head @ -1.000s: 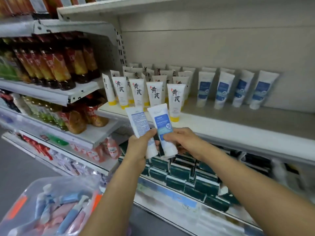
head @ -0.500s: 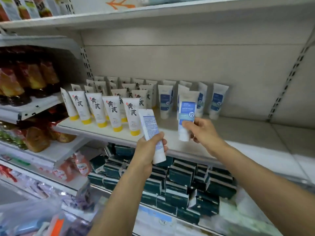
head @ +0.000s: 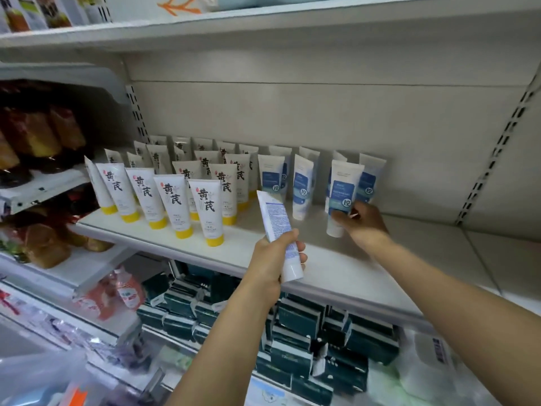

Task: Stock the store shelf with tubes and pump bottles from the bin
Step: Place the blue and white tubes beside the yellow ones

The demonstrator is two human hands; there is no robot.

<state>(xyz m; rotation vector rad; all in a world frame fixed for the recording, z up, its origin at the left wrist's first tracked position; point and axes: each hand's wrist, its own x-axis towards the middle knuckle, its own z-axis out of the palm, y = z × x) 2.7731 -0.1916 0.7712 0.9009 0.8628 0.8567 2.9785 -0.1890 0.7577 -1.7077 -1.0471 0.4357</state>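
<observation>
My right hand (head: pixel 361 222) grips a white tube with a blue label (head: pixel 342 194), cap down on the white shelf (head: pixel 222 253), beside several matching blue-label tubes (head: pixel 301 186). My left hand (head: pixel 273 257) holds a second white tube (head: pixel 278 227) upright in front of the shelf edge, its printed back facing me. Left of these stand rows of white tubes with yellow caps (head: pixel 206 210). The clear bin (head: pixel 38 379) shows blurred at the bottom left corner.
The shelf's right half (head: pixel 439 253) is bare up to the slotted upright (head: pixel 497 159). Dark green boxes (head: pixel 295 341) fill the shelf below. Bottles and packets (head: pixel 38 142) crowd the left-hand bay. Another shelf (head: pixel 263 22) runs overhead.
My right hand has carried its tube rightward and back, setting it cap down among the blue-label tubes. My left hand has kept its tube in front of the shelf. The view has turned right.
</observation>
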